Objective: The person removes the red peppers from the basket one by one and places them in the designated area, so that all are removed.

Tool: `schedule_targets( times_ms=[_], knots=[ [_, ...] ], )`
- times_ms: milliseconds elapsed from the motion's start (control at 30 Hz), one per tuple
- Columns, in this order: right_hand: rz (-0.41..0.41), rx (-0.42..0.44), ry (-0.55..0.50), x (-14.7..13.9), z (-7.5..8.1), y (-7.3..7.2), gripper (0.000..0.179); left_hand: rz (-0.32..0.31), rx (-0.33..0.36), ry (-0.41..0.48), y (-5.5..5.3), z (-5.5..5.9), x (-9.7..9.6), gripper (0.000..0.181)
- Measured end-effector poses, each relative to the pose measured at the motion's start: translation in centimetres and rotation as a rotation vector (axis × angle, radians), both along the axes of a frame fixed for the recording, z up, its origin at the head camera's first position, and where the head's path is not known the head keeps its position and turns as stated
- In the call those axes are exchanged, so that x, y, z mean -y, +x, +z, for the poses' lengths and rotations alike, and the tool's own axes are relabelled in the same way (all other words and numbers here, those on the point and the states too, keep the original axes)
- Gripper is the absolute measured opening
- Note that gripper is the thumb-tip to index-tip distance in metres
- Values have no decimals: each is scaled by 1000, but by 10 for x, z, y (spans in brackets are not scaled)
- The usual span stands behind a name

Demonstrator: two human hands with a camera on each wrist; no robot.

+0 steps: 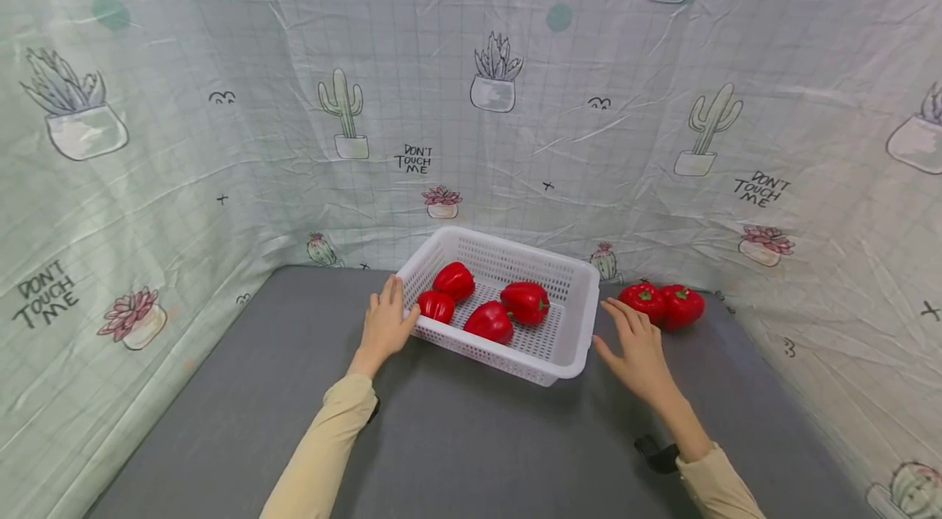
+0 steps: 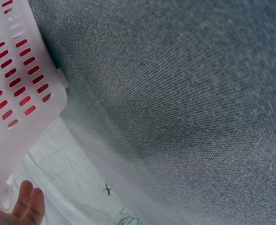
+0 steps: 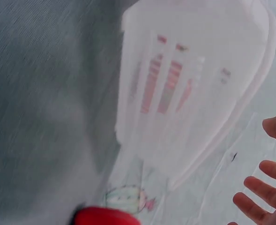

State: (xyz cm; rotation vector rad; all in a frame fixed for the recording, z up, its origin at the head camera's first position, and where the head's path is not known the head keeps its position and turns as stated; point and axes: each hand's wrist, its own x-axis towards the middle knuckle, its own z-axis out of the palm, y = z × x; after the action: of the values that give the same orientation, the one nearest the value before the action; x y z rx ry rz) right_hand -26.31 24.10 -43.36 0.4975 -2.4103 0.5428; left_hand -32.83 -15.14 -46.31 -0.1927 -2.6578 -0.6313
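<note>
A white perforated plastic basket (image 1: 478, 351) sits slightly turned on the grey table, with several red bell peppers (image 1: 489, 323) inside. My left hand (image 1: 384, 325) is at the basket's left end, fingertips right at the rim and thumb along the near corner. In the left wrist view its fingers (image 2: 30, 201) stretch out past the basket. Off the right end, my right hand (image 1: 634, 351) reaches with loosely spread fingers and holds nothing. Just beyond it, two more red bell peppers (image 1: 680, 306) lie side by side, one partly covered by the fingers in the head view.
A printed cactus curtain (image 1: 500, 151) hangs behind and along both sides of the grey table (image 1: 471, 437). The basket stands close to the table's far edge. A black band (image 1: 657, 454) is at my right wrist.
</note>
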Motion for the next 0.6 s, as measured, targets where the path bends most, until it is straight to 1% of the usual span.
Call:
schedule_targets(
  times_ms=[133,333,500,600],
  knots=[
    [19,15,21,16,0,1,62,4,11,-7,1,1,-1,61],
    [39,48,43,40,0,-3,61,4,11,-10,0,1,-1,60],
    [42,96,25,59,0,-6,62,5,19,-13,0,2,-1,61],
    [55,111,11,70,-2,-7,62,5,20,-5,2,2,-1,61]
  ],
)
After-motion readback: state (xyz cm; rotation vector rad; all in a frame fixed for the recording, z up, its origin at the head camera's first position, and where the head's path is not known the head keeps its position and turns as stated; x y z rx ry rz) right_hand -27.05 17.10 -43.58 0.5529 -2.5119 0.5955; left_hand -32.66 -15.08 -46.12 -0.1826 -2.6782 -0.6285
